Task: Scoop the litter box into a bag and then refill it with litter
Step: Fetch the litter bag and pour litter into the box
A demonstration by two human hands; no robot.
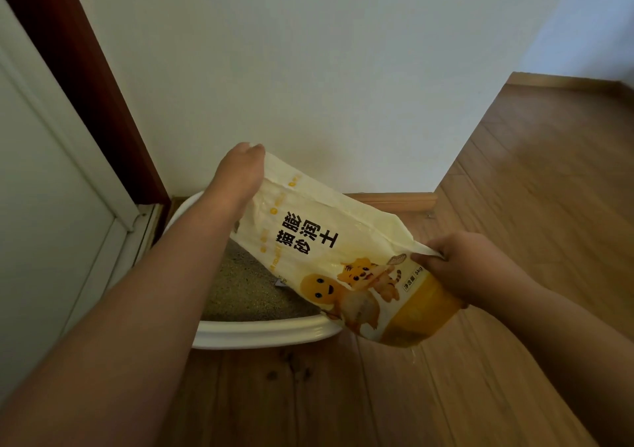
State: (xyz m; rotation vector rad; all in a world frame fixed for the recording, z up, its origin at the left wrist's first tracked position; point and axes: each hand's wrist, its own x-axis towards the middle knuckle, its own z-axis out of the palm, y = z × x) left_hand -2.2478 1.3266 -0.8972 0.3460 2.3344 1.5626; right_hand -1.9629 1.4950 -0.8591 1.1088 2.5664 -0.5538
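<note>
Cream-and-yellow plastic litter bag [329,261], printed with black characters and cartoon animals, hangs slack between your two hands above the right half of a white oval plastic litter box [260,335]. Its long axis runs on a diagonal, from the upper left, close to the wall, down to the lower right, toward you. Your left hand [242,168] pinches the pale upper corner, fingers closed on the plastic. Your right hand [459,264] is wrapped shut on the side edge near the yellow end, which sags past the box's near rim and over the brown wooden plank floor [514,206]. You cannot tell from this view which end of the bag is open. Grey-tan granular litter [236,289] lies inside the box, partly hidden by the bag. The box sits on the floor in a corner, its far side close to the white wall [308,52] and wooden skirting board [394,201], its left side near a white door [44,189] in a dark red-brown frame [85,69]. Open floor spreads to the right and toward you; the left and far sides are hemmed in by door and wall.
</note>
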